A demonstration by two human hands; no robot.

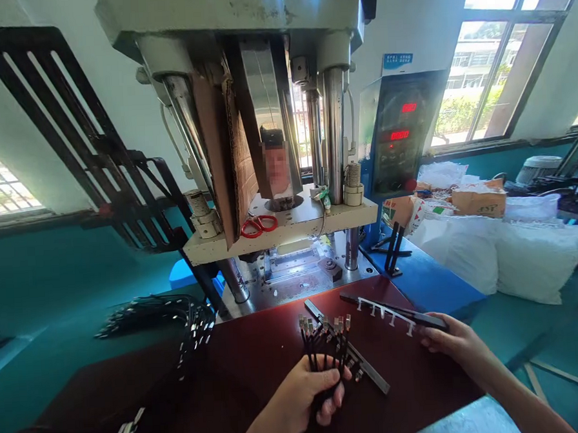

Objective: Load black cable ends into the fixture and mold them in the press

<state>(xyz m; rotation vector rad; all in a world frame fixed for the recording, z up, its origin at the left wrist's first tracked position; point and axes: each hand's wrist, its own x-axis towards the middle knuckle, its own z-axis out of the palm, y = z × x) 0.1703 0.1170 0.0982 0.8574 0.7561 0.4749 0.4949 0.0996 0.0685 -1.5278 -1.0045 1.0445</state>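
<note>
My left hand is closed around a bunch of black cables, whose metal connector ends stick up above the fingers. Beneath and behind the bunch, a long grey metal bar lies slantwise on the dark red tabletop. To the right, my right hand grips the near end of a long dark bar. Along that bar's near side runs a white plastic strip with several T-shaped pieces; its end is close to my fingertips, and I cannot tell whether they pinch it too.
Beyond the table stands a press with metal columns and a lit lower plate. Red-handled scissors lie on its middle plate beside cardboard. More black cables hang at left. A control box and white sacks are right.
</note>
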